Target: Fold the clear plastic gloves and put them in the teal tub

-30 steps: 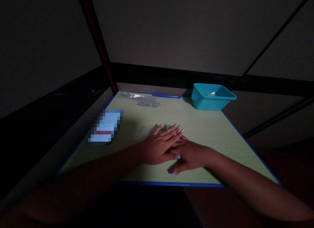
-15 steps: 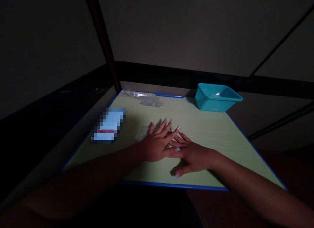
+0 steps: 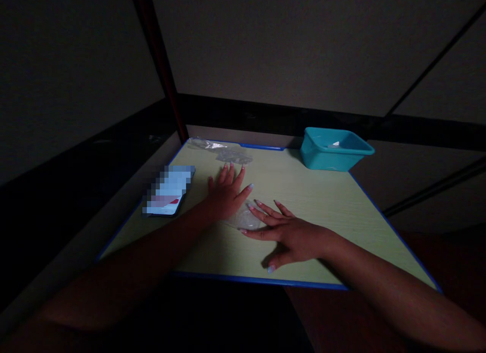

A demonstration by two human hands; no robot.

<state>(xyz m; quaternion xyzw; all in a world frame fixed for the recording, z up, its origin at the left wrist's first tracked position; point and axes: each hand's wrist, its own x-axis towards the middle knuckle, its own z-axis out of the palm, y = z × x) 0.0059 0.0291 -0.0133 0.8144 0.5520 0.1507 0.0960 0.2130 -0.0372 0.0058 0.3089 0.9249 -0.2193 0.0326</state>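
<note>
A crumpled clear plastic bag (image 3: 247,220) lies flat on the table (image 3: 322,206), between my two hands. My left hand (image 3: 227,197) is over the bag's far left side with its fingers spread, and it covers part of it. At the bag's right edge my right hand (image 3: 290,234) rests with fingers stretched apart, the fingertips touching or just over the plastic. Neither hand grips anything. Beyond my left fingertips lie more clear plastic bags (image 3: 233,156), flat near the table's far edge.
A turquoise plastic basket (image 3: 330,159) stands at the far right corner, with something whitish inside. On the left side lies a phone (image 3: 170,191) with a lit, blurred screen. The table has a blue rim (image 3: 266,281), and dark walls stand behind it.
My left hand has slid away from over my right hand, moving left and farther up the table. This uncovers more of the plastic bag. My right hand has barely moved.
</note>
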